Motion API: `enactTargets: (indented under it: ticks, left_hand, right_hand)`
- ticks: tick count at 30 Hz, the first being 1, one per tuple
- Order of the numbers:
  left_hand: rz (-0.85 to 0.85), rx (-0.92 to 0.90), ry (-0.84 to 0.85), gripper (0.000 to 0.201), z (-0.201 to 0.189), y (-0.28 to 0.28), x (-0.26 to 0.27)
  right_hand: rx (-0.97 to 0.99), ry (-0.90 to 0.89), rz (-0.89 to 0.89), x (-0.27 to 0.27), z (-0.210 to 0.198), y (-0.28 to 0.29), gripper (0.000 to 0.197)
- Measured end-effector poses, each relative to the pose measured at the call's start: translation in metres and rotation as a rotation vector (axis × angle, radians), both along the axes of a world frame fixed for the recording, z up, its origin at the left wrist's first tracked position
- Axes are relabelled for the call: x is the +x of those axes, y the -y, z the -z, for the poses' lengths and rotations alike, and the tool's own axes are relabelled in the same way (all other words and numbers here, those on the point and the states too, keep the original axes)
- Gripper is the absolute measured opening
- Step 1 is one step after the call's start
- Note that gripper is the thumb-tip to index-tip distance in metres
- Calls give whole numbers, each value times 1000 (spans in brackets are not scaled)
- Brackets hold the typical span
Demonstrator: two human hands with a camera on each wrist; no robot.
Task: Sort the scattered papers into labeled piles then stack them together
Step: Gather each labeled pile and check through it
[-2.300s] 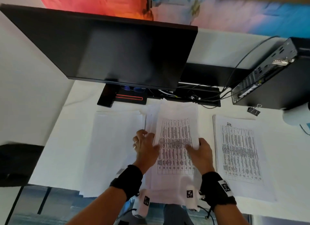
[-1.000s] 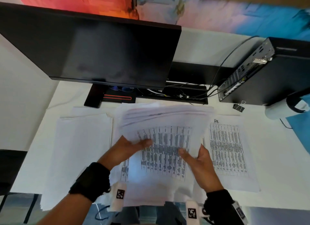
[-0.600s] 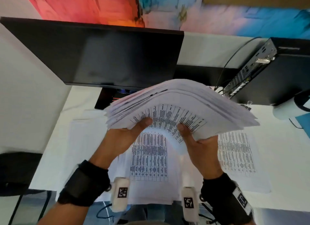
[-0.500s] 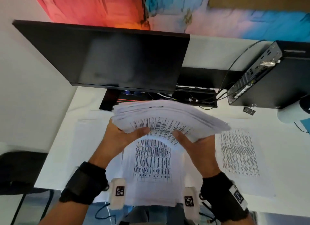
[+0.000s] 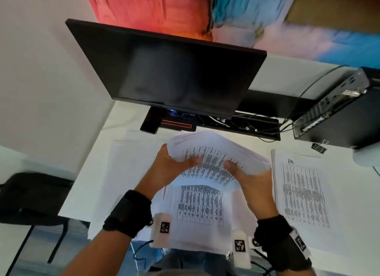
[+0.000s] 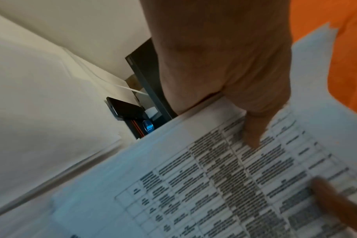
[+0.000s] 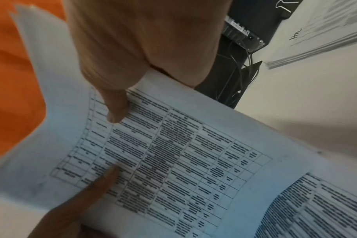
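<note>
A thick bundle of printed sheets [image 5: 216, 154] is lifted off the desk and bowed, its lower page a table of text. My left hand [image 5: 174, 164] grips its left edge, thumb on the printed face [image 6: 253, 136]. My right hand [image 5: 244, 172] grips the right edge, thumb on the page [image 7: 116, 109]. Under the bundle lies another printed sheet [image 5: 200, 205] on the middle pile. A pile of blank-faced paper [image 5: 123, 183] lies to the left. To the right sits a pile labeled in handwriting [image 5: 302, 189].
A black monitor [image 5: 170, 69] stands behind the piles, its base [image 5: 168, 125] and cables on the white desk [image 5: 349, 168]. A black computer box [image 5: 339, 111] sits at the back right with a binder clip [image 5: 319, 147] in front. A black chair [image 5: 30, 197] is at left.
Both hands took the middle bundle off the desk and raised it, bowing it. Since half a second ago it has come down a little and squared up into a tighter block.
</note>
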State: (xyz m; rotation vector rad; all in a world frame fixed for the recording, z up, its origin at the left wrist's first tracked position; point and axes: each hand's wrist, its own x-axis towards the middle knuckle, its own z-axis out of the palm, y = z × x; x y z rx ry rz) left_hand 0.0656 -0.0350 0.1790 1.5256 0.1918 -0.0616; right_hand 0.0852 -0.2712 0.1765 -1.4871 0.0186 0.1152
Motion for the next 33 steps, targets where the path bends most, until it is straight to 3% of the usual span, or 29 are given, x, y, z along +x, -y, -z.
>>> enactTargets:
  ticks: [5,11,15,17,19,22,29,33]
  left_hand:
    - [-36,9,4,41,-2,20,5]
    - [80,-76,163,34,-38,99,61]
    - [213,-104,193,28,-42,155,96]
    - [250,-82,143,27,-26,172,103]
    - [264,-43,54,25,1,179,99]
    - [245,16,-61,18,37,186,84]
    - [102,23,30,46,29,199,70]
    - [128,41,37,39,37,195,62]
  right_hand:
    - [-37,34,81,-17,-17,0,32]
    - [5,212,471,-24,-58,36,35]
    - [42,274,692,-24,-47,57,41]
    - [31,239,740,-21,-28,66,37]
    - [-25,163,694,-18,-1,74,26]
    - [-10,71,611,-17,26,80,34]
    - [-45,147,632,-8,30,100,29]
    - [-29,64,559,-3,37,106,44]
